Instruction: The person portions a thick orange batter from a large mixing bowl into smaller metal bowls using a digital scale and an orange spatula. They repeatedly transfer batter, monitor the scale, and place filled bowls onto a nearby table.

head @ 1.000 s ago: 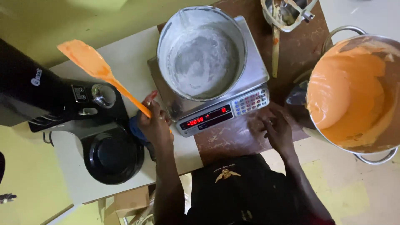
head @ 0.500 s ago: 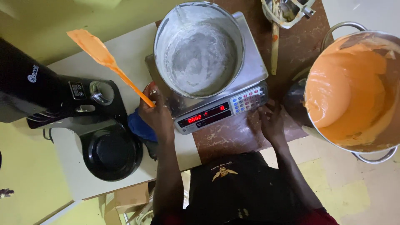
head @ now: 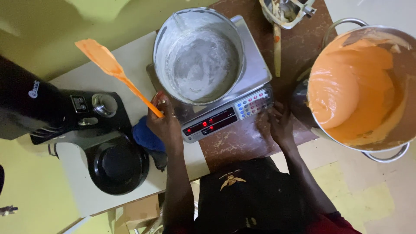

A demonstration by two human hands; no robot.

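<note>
The left hand [head: 164, 125] is clamped on an orange spatula [head: 113, 71], blade toward ten o'clock; the right hand [head: 281, 125] lies flat, fingers apart, on the table [head: 242, 143] at four o'clock of the scale [head: 255, 82].

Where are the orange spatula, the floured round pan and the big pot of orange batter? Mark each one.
orange spatula [head: 100, 57], head view, on its flat blade.
floured round pan [head: 200, 65], head view, on its dusted floor.
pot of orange batter [head: 353, 89], head view, on the batter's surface.
</note>
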